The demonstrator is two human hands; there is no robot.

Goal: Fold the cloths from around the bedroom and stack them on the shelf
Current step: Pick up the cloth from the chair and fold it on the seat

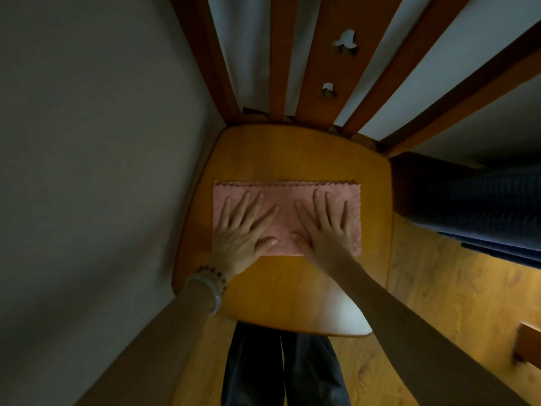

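A pink cloth (288, 194) with scalloped edges lies folded in half as a wide rectangle on the wooden chair seat (292, 153). My left hand (243, 230) presses flat on the cloth's left half with fingers spread. On the right half my right hand (325, 227) lies flat in the same way. Both palms sit near the cloth's near edge. Bracelets circle my left wrist.
The chair's slatted wooden back (322, 68) rises beyond the seat. A grey wall (87, 142) runs along the left. A dark blue bedcover (474, 206) hangs at the right above the wooden floor (439, 288). My dark trouser legs stand at the seat's front.
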